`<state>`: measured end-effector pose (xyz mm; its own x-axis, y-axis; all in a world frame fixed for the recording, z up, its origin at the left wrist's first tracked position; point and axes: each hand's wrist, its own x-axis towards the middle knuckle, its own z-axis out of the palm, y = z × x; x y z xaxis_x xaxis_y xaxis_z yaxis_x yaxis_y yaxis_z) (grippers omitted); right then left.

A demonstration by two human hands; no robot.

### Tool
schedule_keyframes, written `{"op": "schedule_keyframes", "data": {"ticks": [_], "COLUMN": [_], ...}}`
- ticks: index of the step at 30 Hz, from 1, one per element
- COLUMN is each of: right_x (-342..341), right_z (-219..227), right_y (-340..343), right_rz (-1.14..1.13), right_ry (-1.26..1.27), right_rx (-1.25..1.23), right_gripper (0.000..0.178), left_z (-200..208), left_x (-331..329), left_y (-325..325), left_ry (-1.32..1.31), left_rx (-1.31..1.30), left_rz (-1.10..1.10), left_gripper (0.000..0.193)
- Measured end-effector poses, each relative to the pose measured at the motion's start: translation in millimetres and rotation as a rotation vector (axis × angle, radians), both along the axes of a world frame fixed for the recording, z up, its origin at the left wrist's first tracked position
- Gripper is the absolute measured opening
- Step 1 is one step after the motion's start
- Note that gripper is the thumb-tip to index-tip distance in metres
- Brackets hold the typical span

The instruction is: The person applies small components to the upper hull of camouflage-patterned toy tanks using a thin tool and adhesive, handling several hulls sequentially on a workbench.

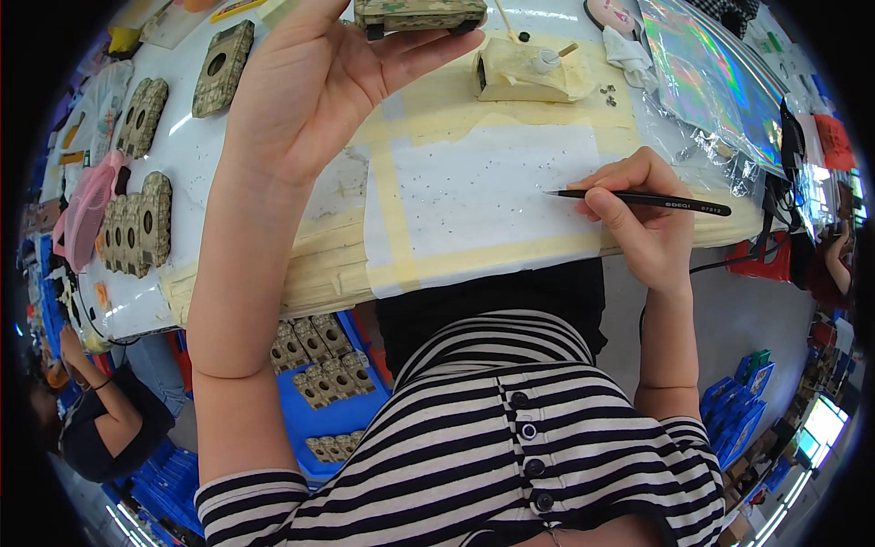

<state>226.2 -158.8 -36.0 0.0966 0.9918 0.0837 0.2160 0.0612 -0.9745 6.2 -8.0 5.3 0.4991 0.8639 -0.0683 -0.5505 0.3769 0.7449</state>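
Black slim tool (697, 204): pinched in right grip (638, 214), tip over white sheet (483, 205)
Camouflage piece (419, 15): held in left grip (324, 82), fingers beneath

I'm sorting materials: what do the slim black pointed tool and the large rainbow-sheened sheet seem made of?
Slim black pointed tool: perhaps coated metal; satin dark body, pale tip. Large rainbow-sheened sheet: likely glossy plastic film, given its coloured reflections.

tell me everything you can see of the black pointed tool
The tool is slim and black, with pale printing on its side and a thin, pale, metallic-looking tip. Held in the right hand, it slants slightly, its tip pointing left over the white sheet; whether they touch is unclear.
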Motion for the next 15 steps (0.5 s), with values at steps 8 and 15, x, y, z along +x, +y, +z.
{"op": "schedule_keyframes", "data": {"ticks": [8,15], "right_x": [-0.6,-0.5], "right_z": [-0.2,-0.4], "right_y": [0.7,0.4], "right_rz": [0.001,0.002], "right_ry": [-0.004,-0.009], "right_rx": [0.011,0.006], "right_gripper": [0.012,0.012], "left_z": [1.6,-1.1], "left_x": [0.4,-2.8], "left_y": [-0.3,4.6], "left_ry": [0.017,-0.021], "left_rx": [-0.006,-0.039], "left_rz": [0.003,-0.034], "left_gripper": [0.035,0.035]}}
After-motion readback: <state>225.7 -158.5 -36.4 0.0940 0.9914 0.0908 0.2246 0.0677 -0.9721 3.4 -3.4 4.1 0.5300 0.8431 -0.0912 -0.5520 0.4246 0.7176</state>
